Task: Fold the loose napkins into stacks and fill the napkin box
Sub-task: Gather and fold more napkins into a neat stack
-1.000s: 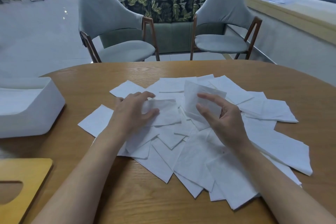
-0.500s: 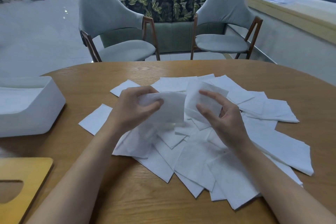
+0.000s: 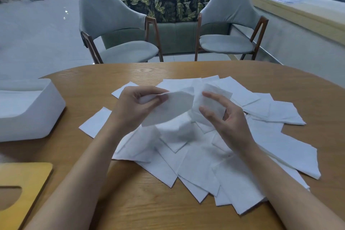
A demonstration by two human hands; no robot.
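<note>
Lid [image 3: 24,181]: yellow wood with a slot, lying flat at the near left, off the box, presumably so the box can be filled.
Napkin box [image 3: 31,112]: white, open-topped, at the left edge of the table [image 3: 130,207], apart from the napkins; contents unclear.
Left hand [image 3: 134,106]: thumb and fingertips pinch one napkin [image 3: 168,112] by its edge above the pile, likely to free it for folding.
Right hand [image 3: 225,119]: thumb and forefinger spread before a second napkin [image 3: 214,97] standing upright; lower fingers curl, seemingly holding it, contact hidden.
Pile [image 3: 205,166]: loose overlapping sheets, mid-table to right, apparently none stacked yet.
</note>
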